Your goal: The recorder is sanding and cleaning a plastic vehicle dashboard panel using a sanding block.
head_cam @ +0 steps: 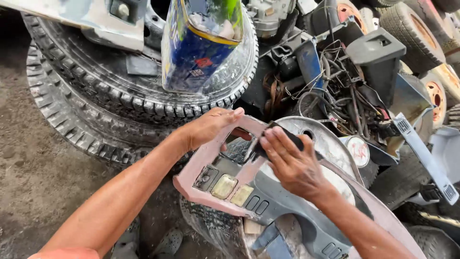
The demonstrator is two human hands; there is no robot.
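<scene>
The left hand (211, 127) grips the upper edge of a pinkish-grey plastic vehicle panel (268, 192), its fingers curled over the rim of a rectangular opening and its thumb tucked underneath, so the hand is closed on the panel and steadies it. Just beside it, the right hand (292, 165) lies flat on the panel's face with its fingers pressed together on a small dark sanding pad (280, 139), which is pinned between fingertips and plastic at the edge of that same opening. Below both hands the panel carries two yellowish square lenses (232, 191) set side by side, with a pair of small slots next to them. The panel rests on a worn tyre (215, 230) directly under the hands. Beyond the left hand, two large treaded tyres (86, 96) are stacked on the dirt ground (33, 182), and a blue, yellow-trimmed glossy body part (196, 48) stands in the top one. Beyond the right hand lies a tangle of dark wires (335, 91) among black plastic housings, and a grey ribbed trim strip (424, 156) slants to the outer side of the right forearm
</scene>
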